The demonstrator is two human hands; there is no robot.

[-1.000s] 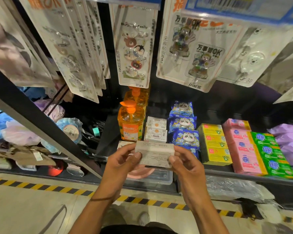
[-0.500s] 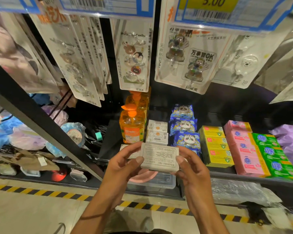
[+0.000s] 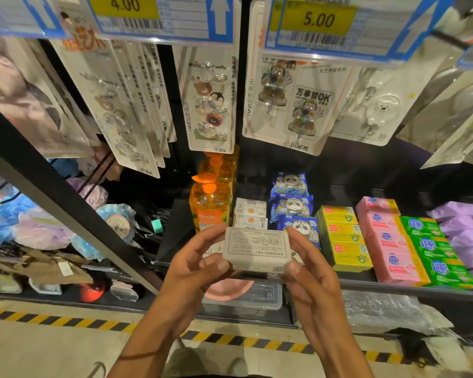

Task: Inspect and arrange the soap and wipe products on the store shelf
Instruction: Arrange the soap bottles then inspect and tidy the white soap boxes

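Note:
A white soap box [image 3: 256, 248] with small printed text facing me is held in front of the shelf edge. My left hand [image 3: 200, 264] grips its left end and my right hand [image 3: 310, 271] grips its right end. Behind it on the black shelf [image 3: 393, 285] lie two more white soap boxes [image 3: 250, 214]. Orange pump bottles [image 3: 209, 203] stand to their left. Blue panda wipe packs [image 3: 291, 204], yellow soap boxes [image 3: 344, 237], pink soap packs [image 3: 388, 238], green soap packs [image 3: 434, 252] and purple packs [image 3: 467, 230] sit to the right.
Hanging hook cards [image 3: 209, 105] and price tags [image 3: 320, 21] fill the space above the shelf. A black diagonal shelf post [image 3: 66, 203] runs at left, with bath sponges [image 3: 38, 227] behind it. Below are a clear lidded box [image 3: 257, 297] and a yellow-black floor stripe [image 3: 52, 321].
The box has tilted up so its printed face shows more squarely to me. Both hands kept their grip, and the view has tipped upward a little.

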